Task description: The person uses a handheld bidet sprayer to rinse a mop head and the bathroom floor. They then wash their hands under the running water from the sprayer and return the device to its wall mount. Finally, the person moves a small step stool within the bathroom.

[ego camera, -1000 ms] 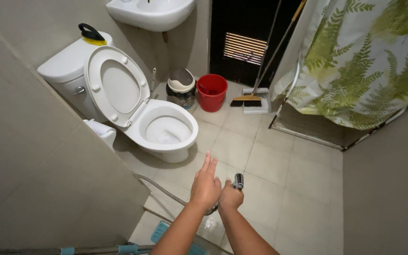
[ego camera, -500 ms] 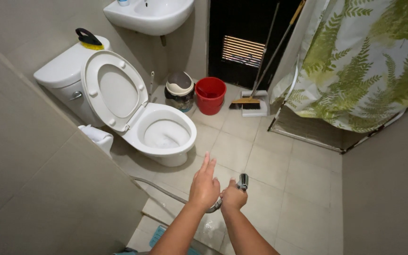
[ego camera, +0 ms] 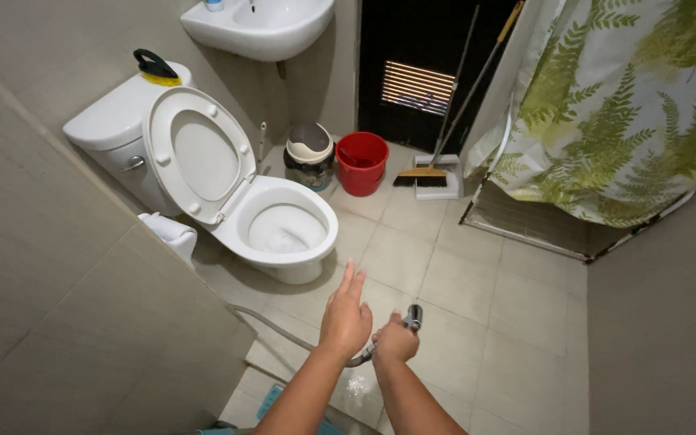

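My right hand (ego camera: 395, 340) grips a metal hand-held spray nozzle (ego camera: 413, 316) whose grey hose (ego camera: 271, 325) runs left along the floor towards the wall. My left hand (ego camera: 346, 316) hovers just left of it, fingers extended and apart, holding nothing, pointing towards the white toilet (ego camera: 279, 229). The toilet's seat and lid (ego camera: 197, 155) stand raised against the tank (ego camera: 120, 121). The bowl lies a short way beyond my fingertips.
A wall sink (ego camera: 261, 26) hangs above. A small lidded bin (ego camera: 308, 154), a red bucket (ego camera: 362, 162), a broom and dustpan (ego camera: 428, 176) stand at the back. A fern-print shower curtain (ego camera: 622, 113) hangs right. A brush (ego camera: 155, 68) lies on the tank.
Both hands have kept their pose and grip. The view has shifted slightly, so the toilet and sink sit a little more to the right in the frame.
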